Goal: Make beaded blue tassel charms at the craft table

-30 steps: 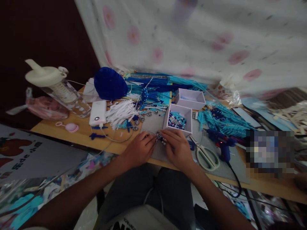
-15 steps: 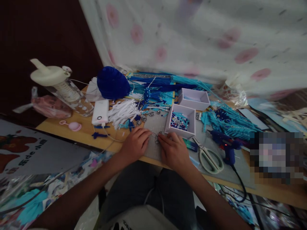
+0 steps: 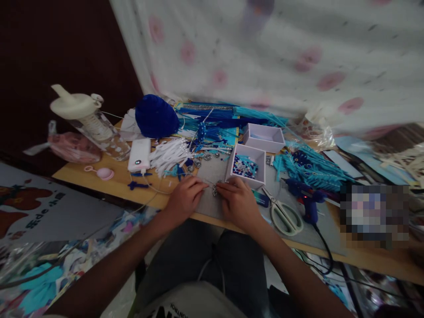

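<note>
Two bare hands of mine over the gray mat, right fingers pinching a little silvery beaded piece, left fingers pinched together, can't tell on what.

Your only view comes from your head, facing forward and down over your forearms to the table, fairly close, with the curtain behind and your lap below.
</note>
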`<state>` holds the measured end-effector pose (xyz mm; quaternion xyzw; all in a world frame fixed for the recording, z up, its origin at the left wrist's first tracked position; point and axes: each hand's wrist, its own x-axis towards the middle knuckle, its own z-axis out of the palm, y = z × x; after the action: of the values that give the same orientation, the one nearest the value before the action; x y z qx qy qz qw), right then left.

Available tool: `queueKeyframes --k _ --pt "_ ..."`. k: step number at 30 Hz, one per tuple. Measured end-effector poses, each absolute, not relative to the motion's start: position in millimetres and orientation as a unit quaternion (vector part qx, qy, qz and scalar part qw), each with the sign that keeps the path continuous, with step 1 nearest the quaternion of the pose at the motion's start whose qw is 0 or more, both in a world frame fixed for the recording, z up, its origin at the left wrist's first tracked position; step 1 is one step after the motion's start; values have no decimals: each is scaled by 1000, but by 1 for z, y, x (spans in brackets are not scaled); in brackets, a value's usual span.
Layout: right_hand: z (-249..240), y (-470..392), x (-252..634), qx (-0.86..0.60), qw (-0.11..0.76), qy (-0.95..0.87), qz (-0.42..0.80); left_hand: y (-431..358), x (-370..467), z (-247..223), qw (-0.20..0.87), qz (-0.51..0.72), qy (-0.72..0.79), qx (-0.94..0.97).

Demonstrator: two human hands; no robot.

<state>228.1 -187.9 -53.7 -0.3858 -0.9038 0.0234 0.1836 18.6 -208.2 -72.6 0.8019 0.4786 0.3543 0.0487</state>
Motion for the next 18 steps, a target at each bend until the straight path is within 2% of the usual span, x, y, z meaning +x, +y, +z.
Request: queueKeyframes --k 4,6,11,18 --pt "-57 -183 234 -376 292 -877 66 -209 9 -73 45 349 507 787" --pt "-57 -182 235 -379 316 -868 57 -207 7 -71 26 333 510 793" --pt "-52 -183 233 -381 216 -899 -3 -195 11 -65 -6 280 469 837" --pt "-51 -180 228 -335 134 -926 -110 -180 20 -64 64 251 411 874"
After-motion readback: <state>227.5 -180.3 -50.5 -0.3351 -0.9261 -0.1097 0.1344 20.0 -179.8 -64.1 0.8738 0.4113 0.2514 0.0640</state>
